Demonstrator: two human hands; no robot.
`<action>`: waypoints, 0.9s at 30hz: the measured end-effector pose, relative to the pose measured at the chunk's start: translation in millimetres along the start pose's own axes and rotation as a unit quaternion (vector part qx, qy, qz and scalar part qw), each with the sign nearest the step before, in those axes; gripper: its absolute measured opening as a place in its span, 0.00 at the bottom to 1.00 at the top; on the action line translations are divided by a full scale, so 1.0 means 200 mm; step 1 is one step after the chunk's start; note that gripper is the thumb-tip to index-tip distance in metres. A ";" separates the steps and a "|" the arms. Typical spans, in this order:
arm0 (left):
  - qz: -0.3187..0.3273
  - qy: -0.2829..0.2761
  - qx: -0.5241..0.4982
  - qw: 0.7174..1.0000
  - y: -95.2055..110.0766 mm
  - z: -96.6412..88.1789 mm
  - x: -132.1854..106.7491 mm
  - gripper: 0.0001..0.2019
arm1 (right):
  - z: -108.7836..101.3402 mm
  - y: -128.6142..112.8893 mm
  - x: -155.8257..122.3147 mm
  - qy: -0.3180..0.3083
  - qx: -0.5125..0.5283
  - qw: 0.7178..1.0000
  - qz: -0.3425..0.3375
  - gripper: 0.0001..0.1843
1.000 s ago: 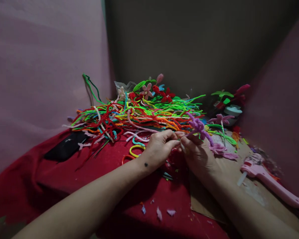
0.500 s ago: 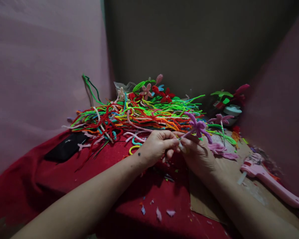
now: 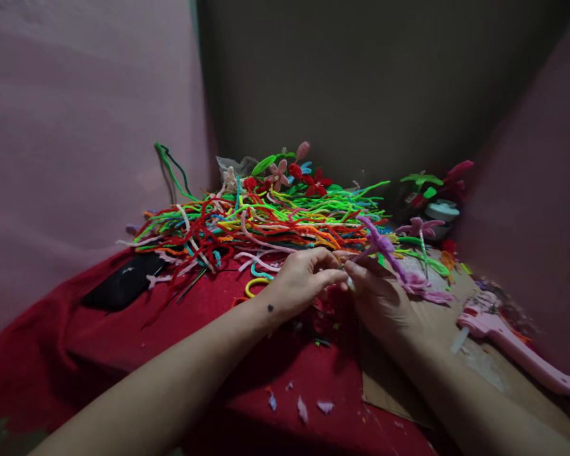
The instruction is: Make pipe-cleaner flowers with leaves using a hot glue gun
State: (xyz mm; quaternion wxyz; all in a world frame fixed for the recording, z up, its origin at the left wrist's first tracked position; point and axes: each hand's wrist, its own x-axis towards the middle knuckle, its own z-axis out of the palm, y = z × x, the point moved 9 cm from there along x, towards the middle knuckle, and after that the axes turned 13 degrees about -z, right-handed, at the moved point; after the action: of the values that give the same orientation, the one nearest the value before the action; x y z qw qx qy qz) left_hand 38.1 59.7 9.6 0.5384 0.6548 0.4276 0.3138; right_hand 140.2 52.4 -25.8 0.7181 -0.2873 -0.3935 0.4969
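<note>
A purple pipe-cleaner flower (image 3: 382,243) tilts to the right above the table, seen nearly edge-on, its thin stem running down to my fingertips. My right hand (image 3: 380,297) pinches that stem between thumb and fingers. From the left, my left hand (image 3: 301,282) meets it, thumb and forefinger closed at the stem's lower end; the exact grip there is partly hidden. Something small and whitish shows at the right thumb tip. Behind my hands lies a heap of pipe cleaners (image 3: 266,221) in many colours.
Finished flowers (image 3: 317,182) stand at the heap's back. A black phone (image 3: 123,282) lies left, yellow-handled scissors (image 3: 253,289) beside my left wrist. A pink glue gun (image 3: 508,342) rests on cardboard (image 3: 394,386) at right, near a lidded jar (image 3: 443,212). Fuzz scraps (image 3: 325,407) dot the red cloth (image 3: 247,411).
The purple flower has turned from facing me to nearly edge-on. My left hand has shifted slightly right, its thumb straighter. My right hand stays almost in place.
</note>
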 end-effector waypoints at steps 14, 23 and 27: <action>-0.056 0.015 -0.055 0.997 -0.01 -0.02 -0.02 0.07 | 0.03 -0.02 -0.01 -0.072 -0.043 0.996 -0.015 0.09; -0.097 -0.105 -0.195 0.970 -0.08 0.06 0.00 0.09 | 0.04 0.00 -0.01 -0.050 0.002 0.999 0.010 0.08; -0.115 -0.145 -0.237 0.954 -0.10 0.09 0.00 0.10 | 0.04 0.00 -0.01 -0.055 0.012 0.998 0.011 0.08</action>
State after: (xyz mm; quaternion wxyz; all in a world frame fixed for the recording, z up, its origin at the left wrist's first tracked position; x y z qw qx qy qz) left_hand 50.0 52.3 -13.8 0.7668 0.4934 0.3309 0.2431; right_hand 132.5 50.6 -21.5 0.6931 -0.2551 -0.4231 0.5249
